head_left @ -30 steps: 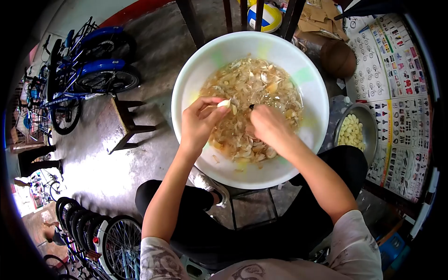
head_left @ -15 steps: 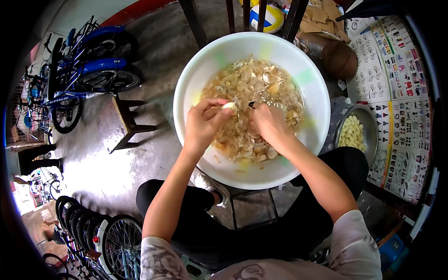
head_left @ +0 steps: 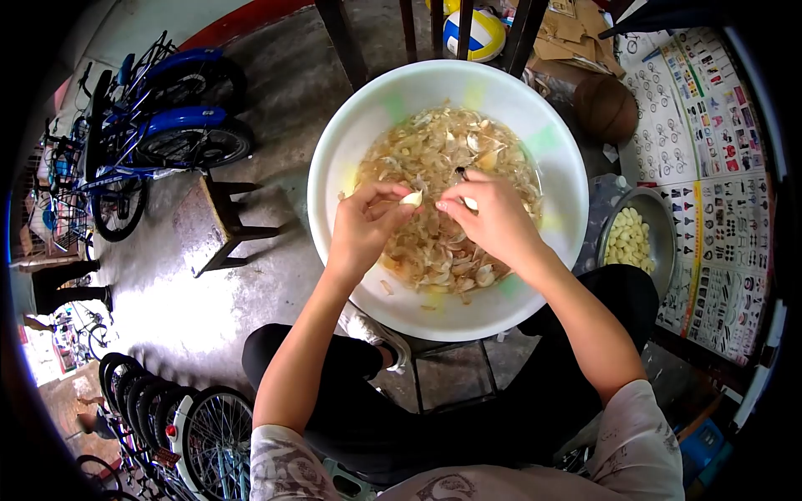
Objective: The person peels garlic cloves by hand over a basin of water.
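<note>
Over the wide white basin (head_left: 334,159), my left hand (head_left: 359,225) pinches a pale garlic clove (head_left: 411,199) between thumb and fingertips. My right hand (head_left: 494,215) is close beside it, fingers pressed together, their tips a short gap from the clove. A small dark object (head_left: 460,170) sticks out by the right index finger; its kind is unclear. Something whitish (head_left: 470,203) shows between the right thumb and fingers, mostly hidden. Below both hands, garlic skins (head_left: 443,259) and some cloves float in yellowish water.
A metal bowl (head_left: 671,242) of peeled cloves (head_left: 628,240) stands right of the basin. A wooden stool (head_left: 209,221) is on the left, near parked bicycles (head_left: 188,134). Dark bars (head_left: 409,29), a volleyball (head_left: 480,35) and a brown ball (head_left: 606,108) lie beyond the basin.
My right hand has risen from the skins and turned, its fingertips moving left toward the clove. The left hand keeps its pinch on the clove, almost in place.
</note>
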Demonstrator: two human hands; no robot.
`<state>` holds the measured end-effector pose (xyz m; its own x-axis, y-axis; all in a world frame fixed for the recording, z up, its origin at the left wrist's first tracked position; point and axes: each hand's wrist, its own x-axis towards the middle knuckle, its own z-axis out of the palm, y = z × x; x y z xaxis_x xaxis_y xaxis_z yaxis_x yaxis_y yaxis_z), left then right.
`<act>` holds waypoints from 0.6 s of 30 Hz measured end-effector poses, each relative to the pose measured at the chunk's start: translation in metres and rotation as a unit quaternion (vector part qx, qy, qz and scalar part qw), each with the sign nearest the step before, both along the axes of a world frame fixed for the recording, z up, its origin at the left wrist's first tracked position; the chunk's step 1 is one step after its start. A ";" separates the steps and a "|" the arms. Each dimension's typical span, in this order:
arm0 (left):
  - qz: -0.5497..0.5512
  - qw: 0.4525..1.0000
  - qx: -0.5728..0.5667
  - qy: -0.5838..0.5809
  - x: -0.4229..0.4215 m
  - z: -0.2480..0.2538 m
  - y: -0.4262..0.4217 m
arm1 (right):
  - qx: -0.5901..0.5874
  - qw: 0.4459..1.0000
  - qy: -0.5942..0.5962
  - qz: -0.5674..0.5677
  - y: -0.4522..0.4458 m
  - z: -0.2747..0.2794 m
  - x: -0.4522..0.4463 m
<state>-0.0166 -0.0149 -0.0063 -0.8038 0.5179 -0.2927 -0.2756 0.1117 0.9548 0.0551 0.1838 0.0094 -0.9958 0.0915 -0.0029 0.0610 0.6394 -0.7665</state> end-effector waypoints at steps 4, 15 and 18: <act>-0.020 0.999 0.004 -0.039 0.002 0.004 0.003 | -0.065 0.998 0.020 0.010 0.001 0.013 -0.003; -0.084 0.996 0.006 -0.040 0.002 -0.006 0.001 | -0.047 0.996 0.020 0.069 0.000 0.003 0.001; -0.081 0.995 0.001 -0.061 0.002 0.002 0.002 | -0.044 0.995 0.032 0.078 -0.001 -0.001 0.001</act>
<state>-0.0146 -0.0125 -0.0041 -0.6682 0.6386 -0.3816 -0.3683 0.1617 0.9155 0.0563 0.1824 0.0082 -0.9963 -0.0619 0.0603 -0.0848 0.5666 -0.8196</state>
